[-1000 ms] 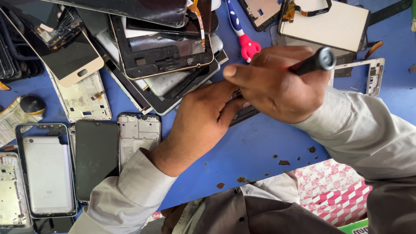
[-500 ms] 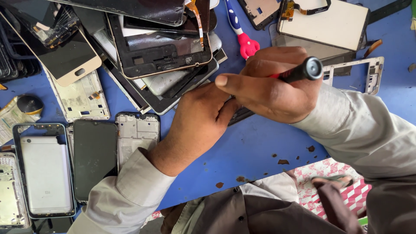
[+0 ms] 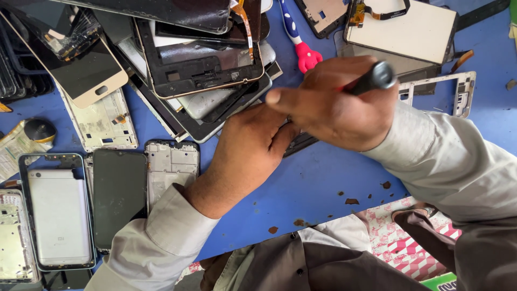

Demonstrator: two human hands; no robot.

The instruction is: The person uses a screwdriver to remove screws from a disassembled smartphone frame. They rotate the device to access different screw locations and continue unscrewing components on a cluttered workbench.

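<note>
A blue tabletop (image 3: 334,178) carries a heap of phone screens (image 3: 194,70). Just right of the heap, the right hand (image 3: 339,105) has shifted slightly leftward, its grip closed around a black-handled screwdriver (image 3: 371,80). The left hand (image 3: 245,156) presses a dark phone part (image 3: 300,143) beneath it, fingers curled.

Black screwdriver handle (image 3: 377,77) with a red streak in the right hand (image 3: 336,105); blue surface (image 3: 323,178) beneath, flecked brown; red-and-white toothbrush (image 3: 301,46) above that hand; silver phone back (image 3: 59,215) left of the left hand (image 3: 242,156); grey sleeves (image 3: 447,161)
</note>
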